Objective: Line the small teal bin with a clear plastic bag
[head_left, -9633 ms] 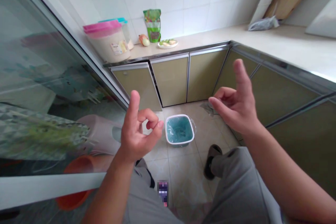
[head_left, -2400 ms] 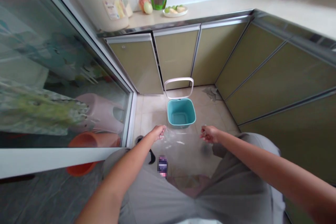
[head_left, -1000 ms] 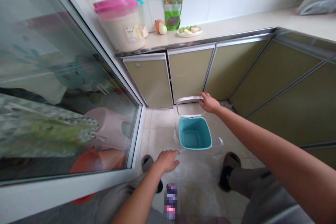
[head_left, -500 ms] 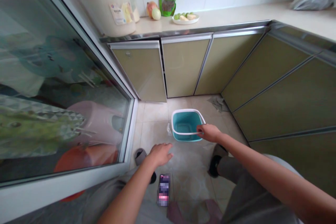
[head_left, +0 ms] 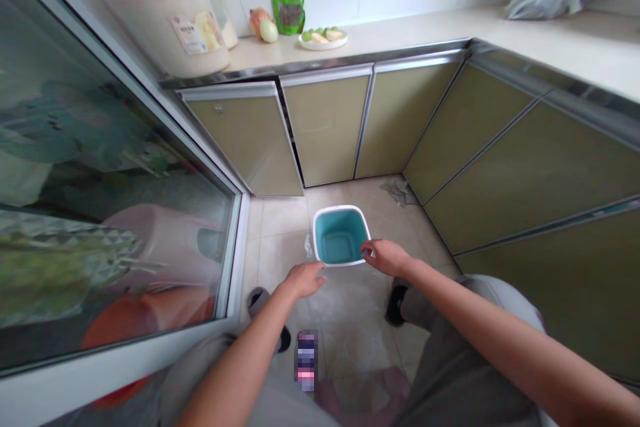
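Note:
A teal bin [head_left: 340,240] stands upright on the floor, its inside bare. Around its top sits a white ring [head_left: 340,208]. At the ring's front right corner is my right hand [head_left: 389,257], fingers curled and touching the edge. My left hand [head_left: 304,280] is at the front left corner, fingers stretched out and holding nothing; whether its fingertips touch the ring, I cannot tell.
A phone-like object [head_left: 307,360], blurred out, lies on the floor between my legs. Cabinets [head_left: 330,127] line the back and right. A glass door [head_left: 125,180] borders the left. A grey crumpled cloth [head_left: 400,191] lies in the corner.
The white ring, earlier raised at the front with teal edge showing beneath it, now lies down on the bin's top. My left hand has come closer to the bin.

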`<state>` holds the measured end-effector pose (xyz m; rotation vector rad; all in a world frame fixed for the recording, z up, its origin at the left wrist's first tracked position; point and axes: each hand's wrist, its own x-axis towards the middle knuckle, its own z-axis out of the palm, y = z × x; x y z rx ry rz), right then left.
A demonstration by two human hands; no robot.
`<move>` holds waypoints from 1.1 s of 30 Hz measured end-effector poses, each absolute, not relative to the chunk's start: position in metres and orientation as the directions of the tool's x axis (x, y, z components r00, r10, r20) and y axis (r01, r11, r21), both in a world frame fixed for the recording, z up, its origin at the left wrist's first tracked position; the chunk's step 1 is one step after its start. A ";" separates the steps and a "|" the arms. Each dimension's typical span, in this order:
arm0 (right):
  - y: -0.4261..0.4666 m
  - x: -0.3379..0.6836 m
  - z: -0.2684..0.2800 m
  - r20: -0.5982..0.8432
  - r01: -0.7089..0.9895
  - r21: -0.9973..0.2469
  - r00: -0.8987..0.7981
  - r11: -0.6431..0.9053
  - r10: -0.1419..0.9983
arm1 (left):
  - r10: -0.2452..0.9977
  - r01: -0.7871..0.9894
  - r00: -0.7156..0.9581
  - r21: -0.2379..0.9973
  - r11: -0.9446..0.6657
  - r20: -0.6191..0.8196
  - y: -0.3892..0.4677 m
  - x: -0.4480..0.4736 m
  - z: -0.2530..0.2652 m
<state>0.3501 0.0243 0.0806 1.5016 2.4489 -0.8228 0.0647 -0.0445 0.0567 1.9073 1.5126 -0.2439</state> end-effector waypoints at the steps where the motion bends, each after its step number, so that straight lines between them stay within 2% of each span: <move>1: 0.015 0.353 0.090 -0.399 0.863 -0.372 -0.481 0.342 0.780 | 0.804 0.904 0.310 0.418 -0.085 -0.508 -0.043 0.068 0.054; 3: -0.008 0.359 0.098 -0.433 0.860 -0.387 -0.489 0.333 0.757 | 0.824 0.882 0.313 0.467 -0.067 -0.473 -0.042 0.075 0.047; 6: -0.040 0.367 0.087 -0.533 0.843 -0.428 -0.526 0.324 0.663 | 0.825 0.859 0.319 0.511 -0.043 -0.467 -0.049 0.079 0.027; 9: -0.052 0.374 0.063 -0.634 0.877 -0.352 -0.481 0.328 0.606 | 0.810 0.852 0.318 0.523 -0.016 -0.493 -0.060 0.077 0.000; 12: -0.044 0.380 0.045 -0.648 0.912 -0.279 -0.411 0.301 0.641 | 0.800 0.857 0.290 0.514 0.027 -0.526 -0.069 0.070 -0.023; 15: -0.034 0.383 0.040 -0.599 0.929 -0.270 -0.368 0.254 0.711 | 0.816 0.852 0.212 0.511 0.115 -0.538 -0.073 0.065 -0.031; 17: -0.031 0.383 0.041 -0.546 0.920 -0.312 -0.379 0.238 0.747 | 0.837 0.820 0.158 0.542 0.185 -0.525 -0.072 0.064 -0.027; 19: -0.028 0.381 0.044 -0.499 0.874 -0.441 -0.427 0.203 0.754 | 0.850 0.745 0.134 0.617 0.253 -0.510 -0.064 0.066 -0.013; 22: -0.010 0.376 0.060 -0.487 0.705 -0.710 -0.488 -0.002 0.725 | 0.875 0.507 0.203 0.811 0.290 -0.440 -0.040 0.067 0.028; 24: 0.016 0.375 0.089 -0.456 0.498 -0.848 -0.511 -0.182 0.729 | 0.908 0.349 0.255 0.907 0.235 -0.333 -0.020 0.064 0.073; 26: 0.044 0.374 0.139 -0.346 0.232 -0.938 -0.544 -0.259 0.764 | 0.936 0.264 0.280 0.954 0.139 -0.214 -0.009 0.058 0.131; 27: 0.054 0.375 0.172 -0.267 0.118 -0.962 -0.585 -0.245 0.766 | 0.942 0.174 0.322 0.984 0.036 -0.091 -0.008 0.055 0.164; 29: 0.059 0.377 0.248 -0.075 -0.021 -0.993 -0.647 -0.116 0.759 | 0.895 0.018 0.428 0.989 -0.148 0.126 -0.019 0.051 0.233; 31: 0.040 0.380 0.324 0.131 -0.100 -0.991 -0.623 0.088 0.771 | 0.838 -0.062 0.489 0.967 -0.246 0.244 -0.035 0.054 0.295; 33: 0.012 0.381 0.379 0.325 -0.162 -0.944 -0.592 0.287 0.737 | 0.733 -0.193 0.596 0.945 -0.266 0.328 -0.038 0.064 0.338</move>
